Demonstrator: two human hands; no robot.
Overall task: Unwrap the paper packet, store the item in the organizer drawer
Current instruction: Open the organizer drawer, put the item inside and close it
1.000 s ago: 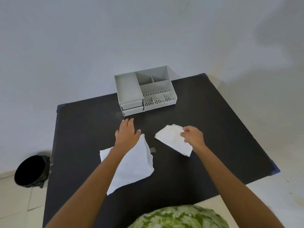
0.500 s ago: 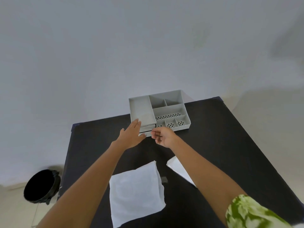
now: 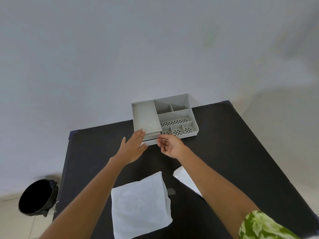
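Observation:
A grey organizer [image 3: 146,116] with open top compartments and two small drawers [image 3: 151,136] at its front left stands at the far side of the black table [image 3: 241,152]. My left hand [image 3: 133,146] lies flat against the drawer fronts, fingers spread, thumb by the lower drawer. My right hand [image 3: 170,145] hovers just right of the drawers, pinching a thin pale stick-like item [image 3: 163,139] between thumb and fingertips. An unfolded white paper [image 3: 139,204] lies near me. A second white paper [image 3: 185,180] is partly hidden under my right forearm.
A black waste bin [image 3: 36,198] stands on the floor left of the table. A small grey scrap [image 3: 170,191] lies between the two papers. The wall rises right behind the organizer.
Both hands left the papers and reached forward to the organizer's drawers. The right hand now carries the thin item. The left hand has come to rest on the drawer fronts.

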